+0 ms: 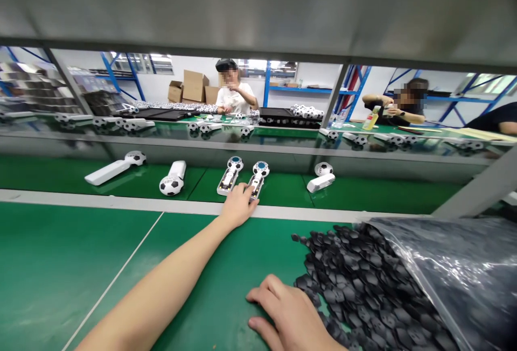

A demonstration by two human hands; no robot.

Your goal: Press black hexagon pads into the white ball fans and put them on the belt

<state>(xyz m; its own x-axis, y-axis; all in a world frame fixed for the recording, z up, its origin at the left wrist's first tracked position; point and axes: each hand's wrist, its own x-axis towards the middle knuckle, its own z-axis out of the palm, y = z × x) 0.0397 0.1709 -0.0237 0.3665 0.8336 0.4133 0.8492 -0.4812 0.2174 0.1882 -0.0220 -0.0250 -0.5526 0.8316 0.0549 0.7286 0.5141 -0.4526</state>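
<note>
My left hand [238, 206] reaches across to the belt, its fingers and thumb around the lower end of a white housing with a soccer-ball head [260, 170]. That housing lies open side up, with a blue disc in its head and parts inside its handle. A similar open housing [230, 176] lies just left of it. Near the front edge my right hand [288, 310] hovers over or rests on the green table [194, 286], thumb and fingers apart, nothing visible in them. Beside it spreads a heap of small black plastic pieces [355, 281].
A clear plastic bag [456, 265] lies at the right, against the black pieces. More soccer-ball housings [172, 178] lie along the green belt [278, 189]. A metal shelf [258, 12] spans overhead, with a slanted post [476, 184] at right. Co-workers [238, 92] sit across the line.
</note>
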